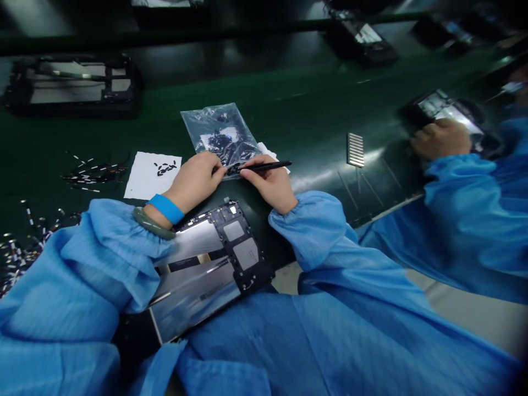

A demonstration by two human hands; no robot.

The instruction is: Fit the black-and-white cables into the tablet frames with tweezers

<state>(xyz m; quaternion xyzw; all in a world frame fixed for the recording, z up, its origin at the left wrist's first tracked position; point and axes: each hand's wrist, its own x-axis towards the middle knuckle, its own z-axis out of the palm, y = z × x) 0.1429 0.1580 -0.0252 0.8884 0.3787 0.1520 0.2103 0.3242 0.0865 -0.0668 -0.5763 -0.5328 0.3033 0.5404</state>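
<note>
My left hand, with a blue band on its wrist, is closed at the near edge of a clear plastic bag. Small black parts fill the bag, and some lie near its mouth between my fingertips. In my right hand is a slim black tweezers-like tool, held like a pen; its working tip is hard to make out among the black pieces. An opened tablet-like device lies below my hands, showing silver battery panels and black frame parts. My left forearm covers part of it.
White paper bearing small black pieces lies left of my hand. Farther left are loose thin cables and a heap of small parts. A ridged metallic strip lies right. A co-worker's hand rests on another device. More devices stand behind.
</note>
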